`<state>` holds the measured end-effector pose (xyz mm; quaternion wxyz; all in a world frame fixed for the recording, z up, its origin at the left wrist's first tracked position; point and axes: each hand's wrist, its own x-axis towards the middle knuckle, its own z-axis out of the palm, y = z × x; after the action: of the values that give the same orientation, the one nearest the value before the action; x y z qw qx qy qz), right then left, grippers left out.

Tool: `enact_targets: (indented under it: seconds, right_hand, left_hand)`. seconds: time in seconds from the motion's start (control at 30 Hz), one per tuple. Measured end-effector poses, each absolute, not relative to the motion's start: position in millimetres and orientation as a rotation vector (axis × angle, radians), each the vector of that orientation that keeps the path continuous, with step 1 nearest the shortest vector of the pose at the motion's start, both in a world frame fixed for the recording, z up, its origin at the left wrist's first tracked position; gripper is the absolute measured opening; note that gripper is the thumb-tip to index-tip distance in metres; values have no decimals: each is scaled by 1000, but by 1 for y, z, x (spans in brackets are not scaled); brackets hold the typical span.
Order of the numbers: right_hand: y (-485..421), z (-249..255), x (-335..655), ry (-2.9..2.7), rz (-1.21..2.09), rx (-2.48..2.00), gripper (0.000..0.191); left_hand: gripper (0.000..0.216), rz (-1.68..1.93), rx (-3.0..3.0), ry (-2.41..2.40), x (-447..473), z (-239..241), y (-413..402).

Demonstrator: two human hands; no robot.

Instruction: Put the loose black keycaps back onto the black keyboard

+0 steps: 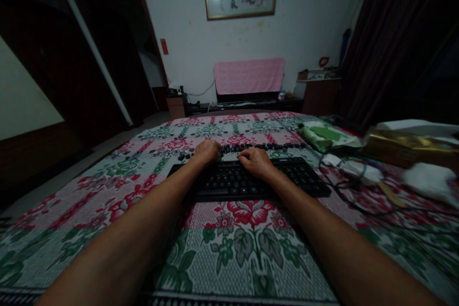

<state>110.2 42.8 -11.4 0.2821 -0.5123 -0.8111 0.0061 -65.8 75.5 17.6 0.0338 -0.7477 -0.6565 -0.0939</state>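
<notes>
Keyboard lies well in from the left edge of our cloth-covered table. Behind it, our left hand curls at loose black pieces; a brushing knuckle could scatter them. Our right hand bends over the keyboard. We cannot tell what either grips. Toward the table's right edge, tangled cable might snag our forearm.
</notes>
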Motion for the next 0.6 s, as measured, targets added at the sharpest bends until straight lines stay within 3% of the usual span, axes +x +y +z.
enact_targets:
  seconds: [0.6]
  right_hand:
    - [35,-8,91,-2345,-31,-1376,29]
  left_hand:
    - [30,-113,-2386,-1980,-63,14,79]
